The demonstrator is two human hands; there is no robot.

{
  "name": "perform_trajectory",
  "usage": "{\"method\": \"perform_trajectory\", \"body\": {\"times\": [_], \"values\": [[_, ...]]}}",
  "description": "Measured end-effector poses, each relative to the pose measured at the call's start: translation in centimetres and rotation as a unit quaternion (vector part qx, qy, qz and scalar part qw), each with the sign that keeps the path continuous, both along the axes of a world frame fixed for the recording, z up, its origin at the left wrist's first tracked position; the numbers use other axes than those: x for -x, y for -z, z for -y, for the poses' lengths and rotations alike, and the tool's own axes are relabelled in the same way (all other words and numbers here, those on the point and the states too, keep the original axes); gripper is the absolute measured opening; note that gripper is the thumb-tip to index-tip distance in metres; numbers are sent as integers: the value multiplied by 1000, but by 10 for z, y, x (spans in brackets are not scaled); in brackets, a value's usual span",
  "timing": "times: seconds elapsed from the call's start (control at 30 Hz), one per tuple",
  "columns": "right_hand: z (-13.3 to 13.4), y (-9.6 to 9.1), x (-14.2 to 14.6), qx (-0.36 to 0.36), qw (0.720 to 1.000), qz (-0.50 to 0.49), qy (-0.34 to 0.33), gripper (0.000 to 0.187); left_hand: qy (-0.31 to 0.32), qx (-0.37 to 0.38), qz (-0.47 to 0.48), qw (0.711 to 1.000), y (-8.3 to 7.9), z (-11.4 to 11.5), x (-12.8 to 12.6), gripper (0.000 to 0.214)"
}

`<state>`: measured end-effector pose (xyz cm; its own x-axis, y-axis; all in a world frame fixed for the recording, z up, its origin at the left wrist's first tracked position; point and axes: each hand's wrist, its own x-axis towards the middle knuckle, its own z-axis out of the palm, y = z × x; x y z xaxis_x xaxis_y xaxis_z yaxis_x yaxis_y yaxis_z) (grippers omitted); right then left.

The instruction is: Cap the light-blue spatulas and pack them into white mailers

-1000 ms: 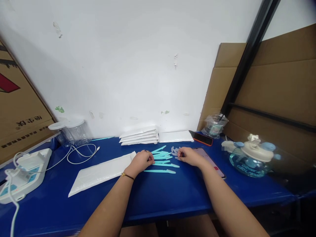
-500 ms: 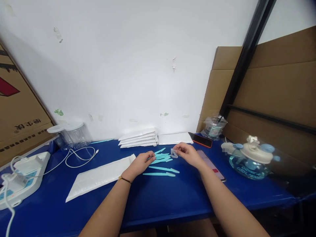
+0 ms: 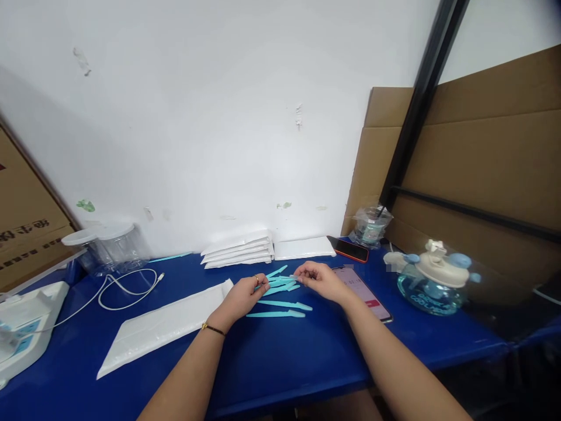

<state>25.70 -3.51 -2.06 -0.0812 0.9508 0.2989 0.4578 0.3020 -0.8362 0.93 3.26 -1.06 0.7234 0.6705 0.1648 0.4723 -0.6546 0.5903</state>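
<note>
Several turquoise eyebrow razors (image 3: 280, 304) lie on the blue table, in a loose pile with two set apart nearer me. My left hand (image 3: 248, 298) is closed on the handle of one eyebrow razor (image 3: 274, 279) over the pile. At that razor's far end, my right hand (image 3: 319, 282) pinches a small clear plastic cap (image 3: 294, 277), partly hidden by the fingers. Whether the cap sits on the blade or just touches it, I cannot tell. Left of my left hand lies a white padded envelope (image 3: 164, 327).
White envelopes (image 3: 239, 248) are stacked by the wall, with another white packet (image 3: 304, 248) beside them. Two phones lie right, one lit (image 3: 362, 292), one dark (image 3: 350, 249). A water bottle (image 3: 432, 286) stands farther right. Clear jars (image 3: 118, 248), a white cable (image 3: 131, 298) and a power strip (image 3: 39, 327) are left.
My right hand has brought the clear cap leftward to the end of the razor in my left hand. The camera view has shifted slightly to the right.
</note>
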Motion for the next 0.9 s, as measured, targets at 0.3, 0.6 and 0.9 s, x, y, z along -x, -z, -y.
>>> {"method": "perform_trajectory", "body": {"times": [0.3,0.6,0.9], "values": [[2,0,8,7,999,-3,-48,21,7,-8,-19,1000,2,6,-5,32],[1,2,-7,27,994,102,15,19,5,-66,-60,996,2,6,-3,21],[-4,9,-29,-10,968,213,132,13,-39,-131,-116,984,14,-6,-4,15]]}}
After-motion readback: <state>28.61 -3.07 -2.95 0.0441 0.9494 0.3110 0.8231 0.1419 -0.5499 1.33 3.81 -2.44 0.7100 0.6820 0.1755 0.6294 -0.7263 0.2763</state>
